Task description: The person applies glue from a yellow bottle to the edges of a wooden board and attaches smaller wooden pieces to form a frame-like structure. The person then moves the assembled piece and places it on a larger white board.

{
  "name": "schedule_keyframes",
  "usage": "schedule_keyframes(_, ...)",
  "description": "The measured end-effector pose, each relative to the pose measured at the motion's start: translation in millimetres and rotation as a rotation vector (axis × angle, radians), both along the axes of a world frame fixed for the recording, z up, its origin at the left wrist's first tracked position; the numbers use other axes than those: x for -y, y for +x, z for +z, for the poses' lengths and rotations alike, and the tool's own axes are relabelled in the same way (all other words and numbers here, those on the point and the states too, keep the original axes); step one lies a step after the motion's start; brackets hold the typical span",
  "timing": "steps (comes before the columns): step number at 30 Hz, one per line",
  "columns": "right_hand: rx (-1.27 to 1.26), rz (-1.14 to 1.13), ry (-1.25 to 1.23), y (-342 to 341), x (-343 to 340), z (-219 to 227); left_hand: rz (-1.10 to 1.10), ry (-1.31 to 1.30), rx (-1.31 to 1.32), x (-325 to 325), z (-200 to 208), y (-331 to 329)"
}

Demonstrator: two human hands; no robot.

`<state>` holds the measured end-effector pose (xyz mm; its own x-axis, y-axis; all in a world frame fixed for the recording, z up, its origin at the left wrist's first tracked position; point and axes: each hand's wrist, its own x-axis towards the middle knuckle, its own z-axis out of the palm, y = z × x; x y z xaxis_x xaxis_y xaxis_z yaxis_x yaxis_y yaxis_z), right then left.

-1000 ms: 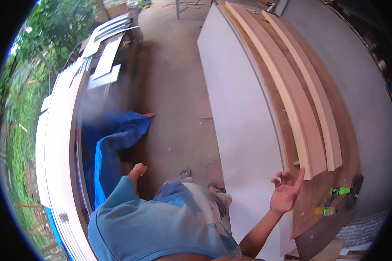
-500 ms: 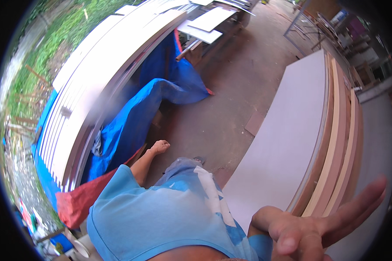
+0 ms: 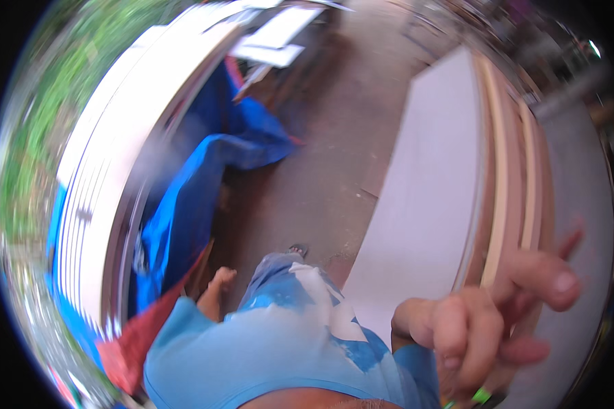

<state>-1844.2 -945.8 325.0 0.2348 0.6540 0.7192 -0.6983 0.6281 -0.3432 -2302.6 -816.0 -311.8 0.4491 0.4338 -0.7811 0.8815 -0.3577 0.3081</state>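
My right hand [image 3: 481,320] is raised close in front at the lower right, its fingers apart and some bent, with nothing in them. Behind it lies a long stack of boards [image 3: 423,184] with a pale top sheet and layered brown and cream edges; contact between the hand and the stack cannot be made out. My left hand [image 3: 220,278] hangs low beside my body, small and blurred, near a red tarp [image 3: 133,351] and a blue tarp [image 3: 184,194]. Its fingers are too smeared to read, and no object shows in it.
A tall stack of white sheets [image 3: 133,129] runs along the left, partly draped by the tarps. Smaller white panels [image 3: 273,37] lie at its far end. Between the stacks runs a brown floor [image 3: 320,150]. Grass [image 3: 41,136] borders the far left.
The view has turned, so both stacks sit further left and blur more. My right hand has changed from outstretched fingers to partly bent ones. My left hand has drawn nearer my body.
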Motion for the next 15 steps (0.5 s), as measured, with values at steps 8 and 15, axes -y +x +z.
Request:
schedule_keyframes(8, 0.131, -0.622, -0.589, 141, -11, -177, -0.264, 0.041, 0.369, -82, -20, 131)
schedule_keyframes(15, 0.502, -1.112, -2.194, 28, 212, -549, -0.475, -0.151, 0.298, -151, 17, 246)
